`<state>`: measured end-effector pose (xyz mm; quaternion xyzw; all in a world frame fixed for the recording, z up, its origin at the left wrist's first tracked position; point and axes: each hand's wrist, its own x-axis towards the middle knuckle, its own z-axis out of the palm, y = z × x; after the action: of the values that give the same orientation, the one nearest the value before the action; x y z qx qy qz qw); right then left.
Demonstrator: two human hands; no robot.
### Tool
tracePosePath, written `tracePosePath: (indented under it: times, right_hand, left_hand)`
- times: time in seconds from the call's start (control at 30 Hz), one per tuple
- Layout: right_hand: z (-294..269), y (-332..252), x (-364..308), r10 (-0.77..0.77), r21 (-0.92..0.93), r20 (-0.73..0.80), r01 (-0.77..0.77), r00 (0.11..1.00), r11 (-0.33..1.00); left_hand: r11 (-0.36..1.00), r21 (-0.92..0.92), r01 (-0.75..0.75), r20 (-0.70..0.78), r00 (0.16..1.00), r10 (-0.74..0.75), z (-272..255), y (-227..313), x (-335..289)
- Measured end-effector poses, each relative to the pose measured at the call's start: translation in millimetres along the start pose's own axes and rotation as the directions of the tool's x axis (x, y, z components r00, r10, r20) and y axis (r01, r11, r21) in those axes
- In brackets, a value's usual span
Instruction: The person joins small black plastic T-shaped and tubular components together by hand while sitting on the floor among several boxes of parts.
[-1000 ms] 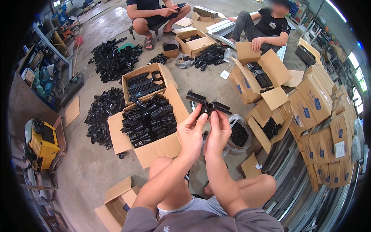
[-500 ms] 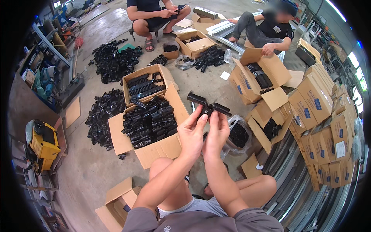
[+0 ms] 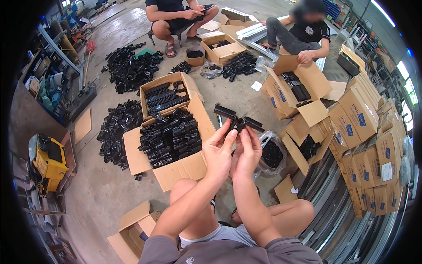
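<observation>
While left grip point(image 3: 219, 148), right grip point(image 3: 246, 152) pinch bracket point(image 3: 238, 123), carton point(image 3: 181, 173) holds black parts point(image 3: 170, 140); bag point(image 3: 282, 163), small pieces point(image 3: 271, 154) perhaps.

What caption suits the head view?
Left hand and right hand hold a black part near an open carton of black pieces.

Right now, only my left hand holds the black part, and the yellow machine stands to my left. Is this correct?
Not quite: in the head view, the right hand holds the black part too, together with the left hand. The yellow machine does stand to your left.
</observation>
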<state>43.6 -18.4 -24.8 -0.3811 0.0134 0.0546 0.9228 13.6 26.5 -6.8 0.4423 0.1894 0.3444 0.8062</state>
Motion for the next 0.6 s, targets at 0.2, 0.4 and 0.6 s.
tracePosePath:
  times: [0.2, 0.4, 0.6]
  right_hand:
    - [3.3, 0.9, 2.1, -0.001, -0.008, 0.009, 0.001, 1.000, 1.000]
    - [9.9, -4.6, -2.2, 0.033, 0.054, -0.050, -0.030, 0.998, 0.998]
    - [11.4, -6.0, -5.9, 0.046, 0.055, -0.041, -0.044, 0.998, 0.998]
  left_hand:
    - [0.999, 0.047, -0.013, 0.012, 1.000, 0.012, -3.8, -0.8, 0.4]
    - [0.999, 0.043, -0.002, 0.013, 1.000, 0.002, -1.8, 0.1, -1.1]
    - [0.999, 0.039, 0.011, 0.009, 1.000, -0.011, -2.2, -0.4, -1.2]
